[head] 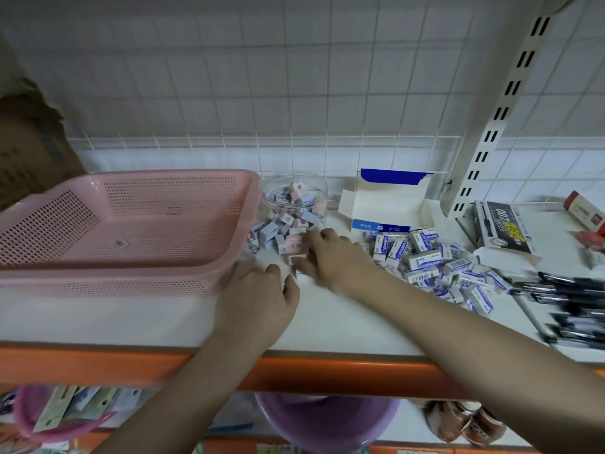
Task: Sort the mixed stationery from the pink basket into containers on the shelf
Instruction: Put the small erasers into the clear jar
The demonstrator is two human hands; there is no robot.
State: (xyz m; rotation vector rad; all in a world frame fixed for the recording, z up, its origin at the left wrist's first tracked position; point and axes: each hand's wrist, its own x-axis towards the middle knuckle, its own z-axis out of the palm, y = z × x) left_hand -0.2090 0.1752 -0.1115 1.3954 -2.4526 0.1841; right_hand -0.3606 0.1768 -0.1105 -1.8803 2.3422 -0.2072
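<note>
Motion blur smeared both hands, so details were hard to read. The pink basket (131, 231) lay on the white shelf (343, 322), its long axis running left to right, its left end cut off. The left hand (258, 296) rested at the basket's near right corner, fingers loosely curled, holding nothing visible. The right hand (334, 257) reached into the small pastel sharpeners (278, 232) heaped before the clear jar (294, 194); whether its fingers pinched one could not be told. Boxed erasers (432, 260) lay piled to the right, by black pens (569, 303).
</note>
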